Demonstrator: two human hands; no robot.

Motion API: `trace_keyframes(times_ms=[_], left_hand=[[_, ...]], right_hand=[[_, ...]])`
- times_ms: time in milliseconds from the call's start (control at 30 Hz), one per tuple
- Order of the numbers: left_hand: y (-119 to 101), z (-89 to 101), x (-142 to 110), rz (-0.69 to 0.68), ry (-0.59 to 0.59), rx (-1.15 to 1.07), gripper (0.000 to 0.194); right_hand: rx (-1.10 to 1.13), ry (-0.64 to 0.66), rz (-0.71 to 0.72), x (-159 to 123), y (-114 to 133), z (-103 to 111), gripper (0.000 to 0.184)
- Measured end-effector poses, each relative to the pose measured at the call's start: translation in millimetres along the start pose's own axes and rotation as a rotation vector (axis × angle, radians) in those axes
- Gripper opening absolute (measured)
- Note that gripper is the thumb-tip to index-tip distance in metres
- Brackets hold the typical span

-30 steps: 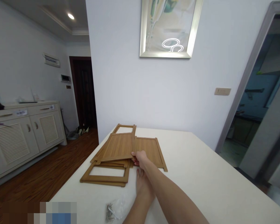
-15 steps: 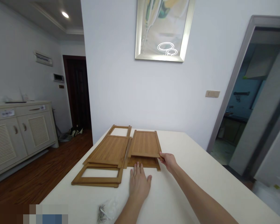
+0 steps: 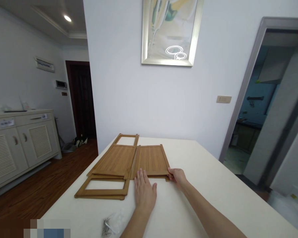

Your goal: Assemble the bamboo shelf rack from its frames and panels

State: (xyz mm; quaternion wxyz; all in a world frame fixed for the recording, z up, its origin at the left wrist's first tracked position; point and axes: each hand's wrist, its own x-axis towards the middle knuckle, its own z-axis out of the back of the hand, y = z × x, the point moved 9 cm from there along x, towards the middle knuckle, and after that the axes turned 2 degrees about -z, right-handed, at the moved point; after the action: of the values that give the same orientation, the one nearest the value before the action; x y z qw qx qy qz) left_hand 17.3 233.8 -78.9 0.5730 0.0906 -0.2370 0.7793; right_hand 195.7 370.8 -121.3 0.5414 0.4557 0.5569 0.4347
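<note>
A slatted wooden panel [image 3: 152,160] lies nearly square over another panel, whose edge shows beneath it at the near right corner. My right hand [image 3: 178,178] pinches that corner of the upper panel between thumb and fingers. Flat against the near edge rests my left hand [image 3: 145,193], its fingers stretched out and the fingertips on the wood. Close on the left are longer wooden panels [image 3: 114,160] with open frame ends, stacked one on another.
All the panels lie on a white table [image 3: 188,205]. A clear plastic bag of metal screws [image 3: 110,225] sits near the front edge. Beyond the table stands a wall with a framed picture [image 3: 169,61]; a louvred cabinet [image 3: 22,138] is at the left.
The upper panel has come toward me and now covers most of the lower one. My right hand moved nearer with it; my left hand stays flat at the near edge.
</note>
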Motion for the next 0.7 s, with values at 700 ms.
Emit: trace_keyframes(times_ms=[700], left_hand=[[6,-21.9,1,0.039,0.072,0.014,0.073]], right_hand=[[-1.085,-0.043,0.352,-49,73,-82,0.03]])
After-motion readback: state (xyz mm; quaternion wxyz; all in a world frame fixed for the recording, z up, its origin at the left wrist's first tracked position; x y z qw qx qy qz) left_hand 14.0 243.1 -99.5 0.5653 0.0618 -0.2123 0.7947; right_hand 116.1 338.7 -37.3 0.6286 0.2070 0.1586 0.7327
